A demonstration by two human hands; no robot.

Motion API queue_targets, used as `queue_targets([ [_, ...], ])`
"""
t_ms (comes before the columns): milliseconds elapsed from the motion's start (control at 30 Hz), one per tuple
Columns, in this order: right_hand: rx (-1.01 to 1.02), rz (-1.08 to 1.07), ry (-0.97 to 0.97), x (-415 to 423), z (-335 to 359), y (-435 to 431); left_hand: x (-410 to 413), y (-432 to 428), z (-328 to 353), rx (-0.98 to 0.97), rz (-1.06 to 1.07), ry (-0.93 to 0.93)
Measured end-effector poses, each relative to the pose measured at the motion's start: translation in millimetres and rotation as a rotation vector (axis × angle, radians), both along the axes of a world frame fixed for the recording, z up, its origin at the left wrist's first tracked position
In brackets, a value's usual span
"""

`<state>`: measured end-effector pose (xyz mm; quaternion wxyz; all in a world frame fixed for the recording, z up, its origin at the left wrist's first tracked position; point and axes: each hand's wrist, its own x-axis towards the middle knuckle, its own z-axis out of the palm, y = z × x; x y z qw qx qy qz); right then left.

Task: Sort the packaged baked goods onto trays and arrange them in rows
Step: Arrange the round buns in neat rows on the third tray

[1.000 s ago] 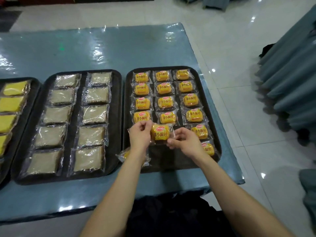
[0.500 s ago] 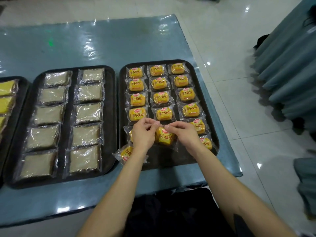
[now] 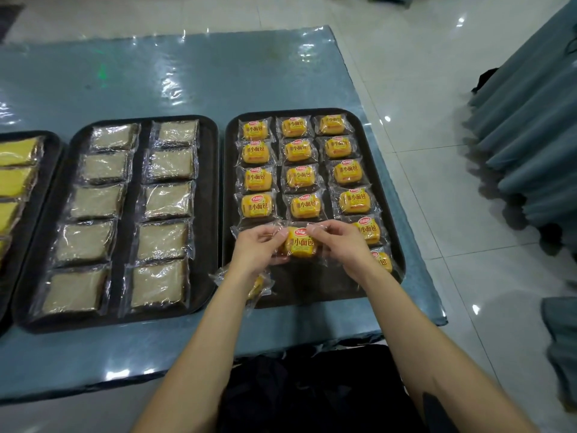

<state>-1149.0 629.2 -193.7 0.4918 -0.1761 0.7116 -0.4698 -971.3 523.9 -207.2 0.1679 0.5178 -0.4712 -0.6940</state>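
Both hands are meeting over the right-hand tray [image 3: 312,290], and they are sharing one yellow bun packet [image 3: 300,244]. The left hand [image 3: 254,250] is pinching the wrapper's edge at the packet's nine o'clock. The right hand [image 3: 342,245] is pinching the edge at three o'clock, and both hands have their fingers curled in. The packet is sitting in the middle column, just at six o'clock of the fourth bun there. I cannot tell whether it is resting on the tray or hovering a little above it.

Rows of matching buns [image 3: 299,176] are filling the tray toward twelve o'clock. A loose packet [image 3: 259,284] is lying at the tray's seven o'clock corner, half hidden under the left wrist.

At nine o'clock of this tray, a second tray [image 3: 137,214] is carrying two columns of pale wrapped cakes [image 3: 167,200]. Beyond it, a third tray [image 3: 51,170] of yellow cakes [image 3: 15,179] is running out of view. All three are lying on the glossy blue desk [image 3: 187,82].
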Motion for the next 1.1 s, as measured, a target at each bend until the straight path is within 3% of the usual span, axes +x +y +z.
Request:
queue_targets([
  [100,-0.035,0.032,-0.159,1.0,0.8,4.2,-0.1,-2.1,-2.2,-0.010,0.090,-0.004],
  [233,-0.022,0.049,-0.153,-3.2,-7.1,11.5,-5.1,-3.9,-5.3,-0.054,0.061,-0.027],
  [333,-0.021,0.029,-0.129,-6.8,-9.5,11.8,-10.1,-5.5,-10.2,-0.172,0.013,-0.147],
  [433,0.043,0.000,0.057,-8.0,-9.6,10.4,-16.5,-6.9,-16.0,-0.387,-0.097,-0.347],
  [533,0.174,0.037,0.451,-8.3,-12.9,8.9,-26.0,-7.4,-19.5,-0.595,-0.215,-0.532],
  [633,0.233,0.080,0.774,-4.1,-12.9,8.8,-41.6,-9.8,-22.1,-0.648,-0.245,-0.610],
  [767,0.131,0.237,1.121,4.8,-17.2,15.6,-58.6,-13.5,-30.4,-0.671,-0.248,-0.707],
  [867,0.028,0.446,1.216,13.3,-28.8,20.5,-65.9,-15.0,-38.4,-0.732,-0.296,-0.813],
  [933,0.022,0.547,1.175,20.3,-39.1,22.1,-67.1,-14.9,-40.5,-0.776,-0.343,-0.858],
  [1100,-0.004,0.568,1.150,25.5,-52.1,27.4,-60.4,-12.8,-37.0,-0.920,-0.372,-0.925],
])
